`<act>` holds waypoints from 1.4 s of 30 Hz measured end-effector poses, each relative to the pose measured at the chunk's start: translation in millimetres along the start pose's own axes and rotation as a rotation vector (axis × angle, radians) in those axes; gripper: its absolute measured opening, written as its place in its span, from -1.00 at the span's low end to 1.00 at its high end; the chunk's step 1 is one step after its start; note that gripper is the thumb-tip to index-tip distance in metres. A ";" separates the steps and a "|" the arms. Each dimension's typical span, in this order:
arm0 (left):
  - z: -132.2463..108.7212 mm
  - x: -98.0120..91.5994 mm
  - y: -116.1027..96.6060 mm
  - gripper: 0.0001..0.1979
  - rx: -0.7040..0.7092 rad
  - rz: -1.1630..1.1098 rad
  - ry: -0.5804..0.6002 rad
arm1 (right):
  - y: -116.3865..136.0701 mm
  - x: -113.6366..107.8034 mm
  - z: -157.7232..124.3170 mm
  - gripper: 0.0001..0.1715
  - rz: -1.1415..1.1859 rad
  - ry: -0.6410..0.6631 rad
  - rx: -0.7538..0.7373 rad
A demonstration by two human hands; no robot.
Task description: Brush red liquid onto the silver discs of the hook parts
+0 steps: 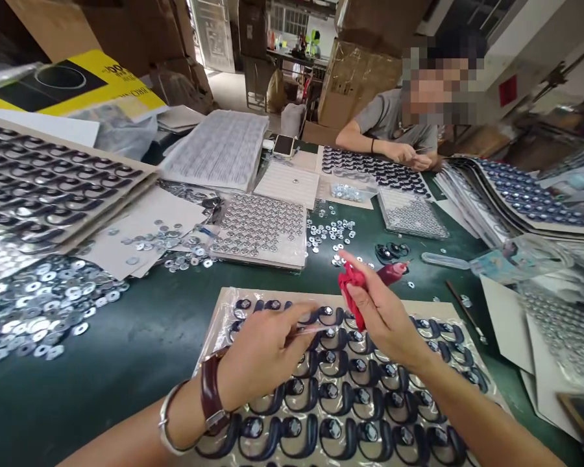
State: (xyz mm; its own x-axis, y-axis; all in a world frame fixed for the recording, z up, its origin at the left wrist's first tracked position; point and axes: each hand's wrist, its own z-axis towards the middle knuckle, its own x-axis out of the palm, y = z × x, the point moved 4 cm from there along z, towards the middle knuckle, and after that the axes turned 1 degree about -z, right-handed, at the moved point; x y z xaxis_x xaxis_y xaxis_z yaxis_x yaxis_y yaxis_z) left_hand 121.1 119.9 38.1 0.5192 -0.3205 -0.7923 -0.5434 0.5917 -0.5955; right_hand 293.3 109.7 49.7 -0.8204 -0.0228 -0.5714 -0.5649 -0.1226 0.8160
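My left hand point(267, 344) is over the upper left part of the hook sheet point(228, 301), thumb and forefinger pinched together on a slim pale tool point(311, 329). My right hand point(382, 321) is over the sheet's far edge, fingers clamped on a crumpled red cloth point(354, 292). Just past that edge is a dark red bottle point(392, 273); whether my right hand touches it, I cannot tell. The black hook pieces point(331, 429) sit in rows across the sheet under clear film, each with a shiny round face.

The tool's end is very near one of these faces, so a slip of my pinch could scratch it or nudge the piece out of line. A loose fold of cloth could drag over the far rows if my right wrist sinks. The metal bangle point(168, 418) beside the sheet's left edge could catch the film and pull it askew. Beyond the sheet, loose silver washers point(333, 232) lie scattered; a sweep of my right fingers might flick one back among the hooks, and the bottle could roll if knocked.
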 end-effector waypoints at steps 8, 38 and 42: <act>-10.8 39.0 14.3 -0.62 0.077 0.300 0.266 | -24.9 9.6 -7.4 -0.72 -0.757 0.441 -0.359; -4.5 52.7 16.9 -0.73 0.045 0.340 0.223 | -39.8 27.4 -2.0 -0.64 -0.851 0.693 -0.600; -4.0 53.8 17.2 -0.71 0.044 0.334 0.241 | -42.8 27.2 -2.0 -0.65 -0.845 0.658 -0.594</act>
State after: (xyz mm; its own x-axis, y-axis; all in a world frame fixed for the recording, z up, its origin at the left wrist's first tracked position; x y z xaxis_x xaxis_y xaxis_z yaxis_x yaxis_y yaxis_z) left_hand 137.1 109.9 -15.3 0.1465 -0.2666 -0.9526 -0.6246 0.7219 -0.2981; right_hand 295.4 112.3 -1.0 0.0834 -0.1922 -0.9778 -0.6286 -0.7715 0.0980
